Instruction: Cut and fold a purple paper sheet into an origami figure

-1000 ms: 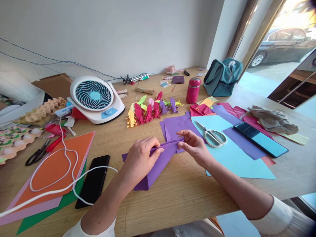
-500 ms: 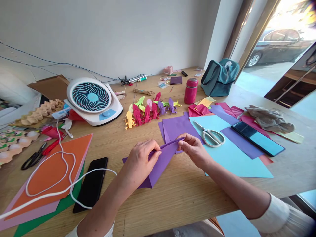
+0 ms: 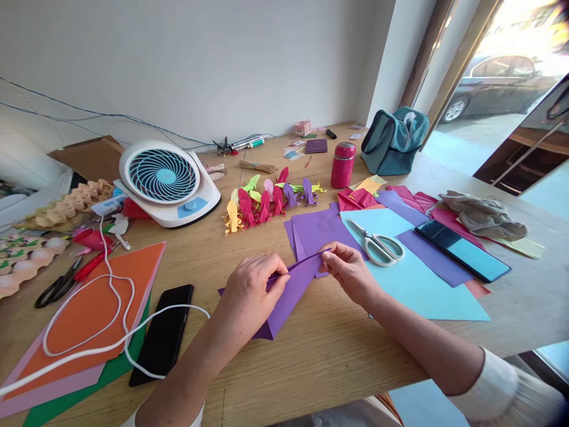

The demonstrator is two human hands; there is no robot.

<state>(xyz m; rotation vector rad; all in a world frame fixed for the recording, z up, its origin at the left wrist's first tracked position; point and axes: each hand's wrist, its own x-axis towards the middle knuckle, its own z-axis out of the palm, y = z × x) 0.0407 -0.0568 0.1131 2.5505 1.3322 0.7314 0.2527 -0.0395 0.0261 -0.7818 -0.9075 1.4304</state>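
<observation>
Two hands (image 3: 254,292), seemingly one purple sheet (image 3: 291,296)

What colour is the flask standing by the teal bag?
Deep pink, lid included; it shows best in the head view, beside the teal bag.

Scene viewed here from wearer's head, above near edge of surface (image 3: 329,341). View aimed forward and down, surface crossed to pale wall (image 3: 222,65) behind. Left hand (image 3: 255,290), right hand (image 3: 349,270) and purple sheet (image 3: 296,290) caught close up, just below centre; forearms framed from lower edge and lower right. Parked car (image 3: 498,89) picked up far off, top right, through opening.
</observation>
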